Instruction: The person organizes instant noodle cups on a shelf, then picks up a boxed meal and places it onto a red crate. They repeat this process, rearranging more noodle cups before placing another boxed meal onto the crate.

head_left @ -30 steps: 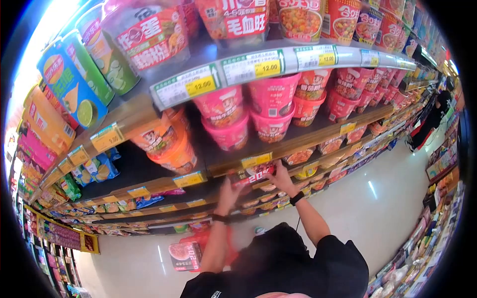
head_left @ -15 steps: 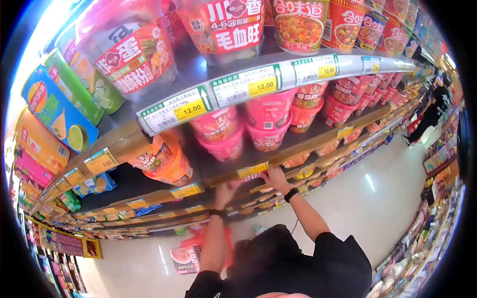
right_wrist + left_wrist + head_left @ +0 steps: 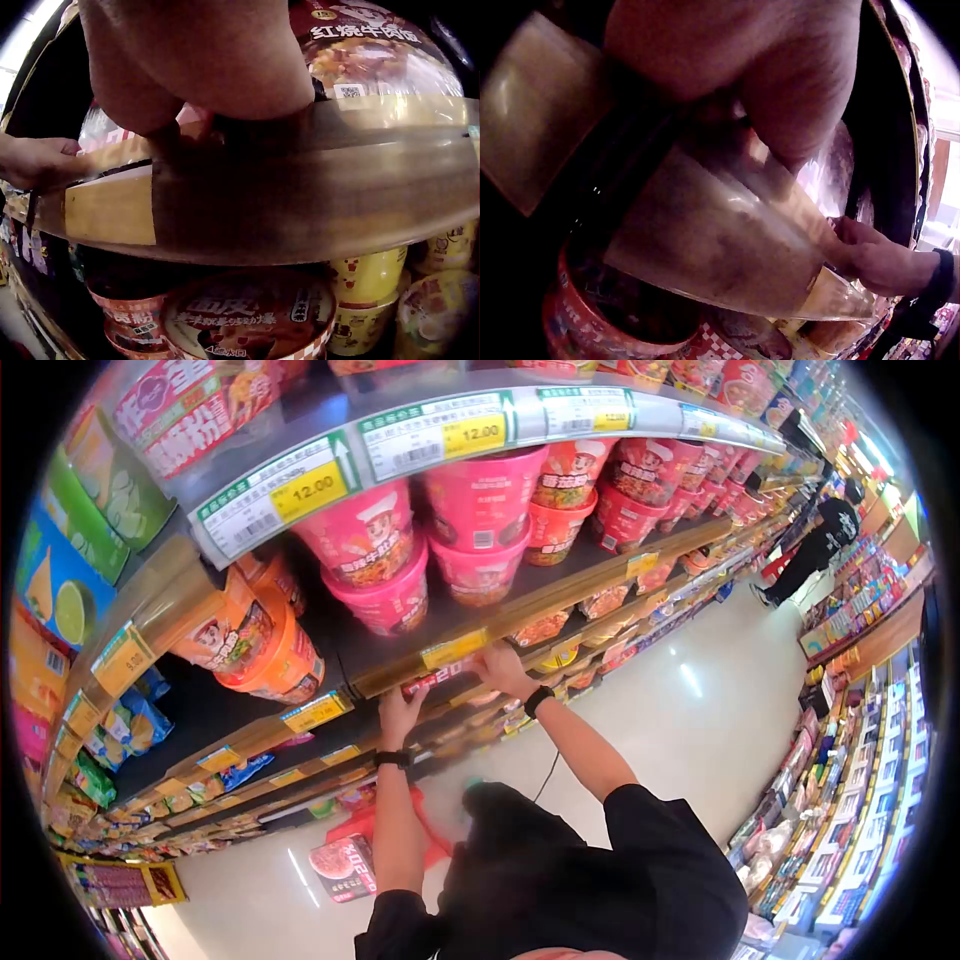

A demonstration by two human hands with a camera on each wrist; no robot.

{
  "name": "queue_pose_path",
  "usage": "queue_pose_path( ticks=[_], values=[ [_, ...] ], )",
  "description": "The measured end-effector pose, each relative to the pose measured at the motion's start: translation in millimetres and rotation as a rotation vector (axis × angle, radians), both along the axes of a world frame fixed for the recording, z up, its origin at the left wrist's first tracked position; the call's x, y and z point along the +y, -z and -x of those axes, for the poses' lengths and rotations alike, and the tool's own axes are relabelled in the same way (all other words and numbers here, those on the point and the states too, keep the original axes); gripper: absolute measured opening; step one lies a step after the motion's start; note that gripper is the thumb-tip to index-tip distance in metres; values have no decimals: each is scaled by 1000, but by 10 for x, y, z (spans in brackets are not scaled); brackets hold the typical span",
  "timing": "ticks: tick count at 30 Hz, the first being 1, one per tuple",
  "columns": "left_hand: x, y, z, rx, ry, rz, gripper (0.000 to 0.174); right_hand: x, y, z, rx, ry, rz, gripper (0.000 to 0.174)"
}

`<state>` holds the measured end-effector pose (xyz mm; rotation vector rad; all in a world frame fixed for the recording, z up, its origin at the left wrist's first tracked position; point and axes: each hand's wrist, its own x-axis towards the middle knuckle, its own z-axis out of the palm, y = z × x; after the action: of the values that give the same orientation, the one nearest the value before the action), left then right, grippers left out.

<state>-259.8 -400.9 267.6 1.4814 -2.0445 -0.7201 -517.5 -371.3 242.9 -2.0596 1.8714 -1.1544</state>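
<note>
A dark red food package (image 3: pixel 445 673) with large white "20" lettering sits at the shelf front, just under a yellow price tag (image 3: pixel 453 648). My left hand (image 3: pixel 400 715) holds its left end, thumb on the near side. At the other end, my right hand (image 3: pixel 506 670) grips it with bent fingers. Part of the package's shiny wrap (image 3: pixel 105 135) shows between the hands in the right wrist view; its rear is hidden inside the shelf. Beside it stands a similar wrapped bowl (image 3: pixel 382 60) with braised beef rice lettering.
Stacked pink noodle cups (image 3: pixel 375 560) and orange cups (image 3: pixel 265 650) fill the shelf above. Bowls (image 3: pixel 247 311) stand on the level below. On the floor are a red basket (image 3: pixel 432 828) and a box (image 3: pixel 343 867). A person in black (image 3: pixel 825 540) stands down the aisle.
Both hands have moved the package inward, under the shelf lip, so less of its front shows. The head view has shifted right and down, bringing more of the aisle into sight.
</note>
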Motion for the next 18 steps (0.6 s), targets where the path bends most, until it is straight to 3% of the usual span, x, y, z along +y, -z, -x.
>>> queue_pose_path(
  ticks=[3, 9, 12, 14, 18],
  values=[
    [-38, 80, 3, 65, 18, 91, 52, -9, 47, -6, 27, 32, 79, 26],
    [-61, 90, -16, 75, 59, -4, 54, -9, 4, -7, 75, 60, 20, 27],
    [-90, 209, -8, 55, 19, 185, 57, -11, 6, -27, 49, 66, 4, 29],
    [-54, 151, 7, 95, 44, 173, 56, -10, -30, -39, 44, 68, 51, 30],
    [-163, 369, -48, 95, 93, 183, 51, 69, -137, -38, 100, 70, -80, 58]
  ],
)
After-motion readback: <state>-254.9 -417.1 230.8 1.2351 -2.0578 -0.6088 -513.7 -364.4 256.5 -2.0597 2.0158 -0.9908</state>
